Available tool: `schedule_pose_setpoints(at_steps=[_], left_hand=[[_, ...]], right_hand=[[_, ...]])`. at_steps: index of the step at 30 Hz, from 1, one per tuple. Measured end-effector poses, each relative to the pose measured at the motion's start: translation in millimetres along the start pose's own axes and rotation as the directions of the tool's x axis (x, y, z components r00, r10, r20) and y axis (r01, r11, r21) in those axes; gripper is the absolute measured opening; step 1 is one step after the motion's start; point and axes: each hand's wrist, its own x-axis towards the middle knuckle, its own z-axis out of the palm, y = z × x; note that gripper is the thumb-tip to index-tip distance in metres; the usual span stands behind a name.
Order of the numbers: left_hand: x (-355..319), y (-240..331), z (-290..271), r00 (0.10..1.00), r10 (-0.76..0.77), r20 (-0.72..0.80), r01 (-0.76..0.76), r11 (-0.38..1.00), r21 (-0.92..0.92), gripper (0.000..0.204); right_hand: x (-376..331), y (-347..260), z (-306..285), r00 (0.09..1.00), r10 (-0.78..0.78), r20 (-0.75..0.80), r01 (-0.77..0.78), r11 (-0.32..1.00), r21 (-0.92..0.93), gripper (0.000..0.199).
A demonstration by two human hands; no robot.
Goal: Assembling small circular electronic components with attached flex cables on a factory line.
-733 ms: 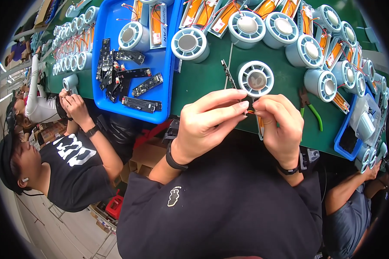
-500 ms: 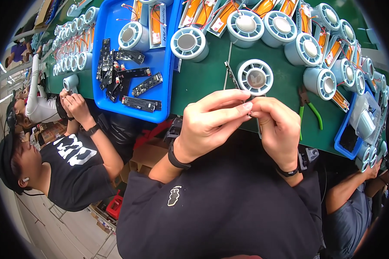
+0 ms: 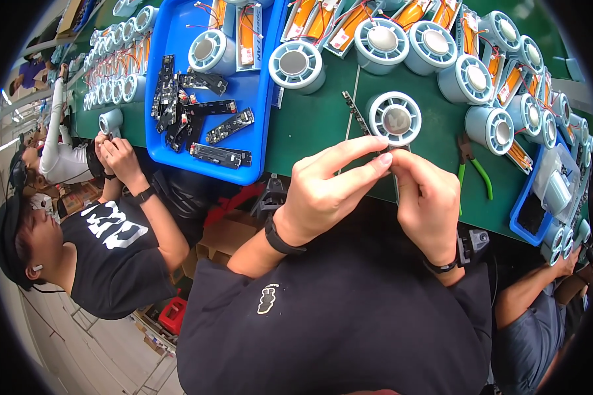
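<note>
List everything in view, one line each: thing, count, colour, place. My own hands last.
Nearest fan unit: one, light blue, just beyond your fingertips
Circuit strip: one, black, by your left fingertips
Other fan units: over a dozen, light blue, table, trays, far left
Battery packs: many, orange, among the fan units
Large tray: one, blue, left
Loose boards: a pile, uncountable, black, inside large tray
Pliers: one, green handles, right
Smaller tray: one, blue, far right
Table: one, green, beneath
Co-workers: at least three, black, white and dark clothing, both sides
Wristbands: two, black, your wrists
Left hand: one, bare, centre
Right hand: one, bare, right of centre
</note>
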Motion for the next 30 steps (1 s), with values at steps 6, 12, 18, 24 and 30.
schedule_pose_setpoints(at_steps=[6,12,18,24,30], left_hand=[[-2,1,5,0.998,-0.015,-0.062,0.017,0.999,0.032,0.035],[-5,1,9,0.992,-0.060,-0.111,0.064,0.997,0.031,0.035],[-6,0,9,0.991,-0.037,-0.131,0.045,0.997,0.056,0.038],[11,12,-8,0.999,0.032,0.039,-0.041,0.967,0.253,0.038],[33,26,-7,0.860,-0.321,0.397,0.444,0.855,-0.269,0.038]], right_hand=[[-6,-2,-3,0.985,0.167,0.041,-0.172,0.969,0.180,0.027],[-10,-4,2,0.988,0.156,0.024,-0.157,0.973,0.167,0.031],[-5,-7,-9,0.957,0.238,0.163,-0.268,0.944,0.195,0.031],[-16,-3,-31,0.953,0.298,0.057,-0.300,0.895,0.329,0.027],[-1,-6,-39,0.922,0.143,0.360,-0.222,0.957,0.187,0.037]])
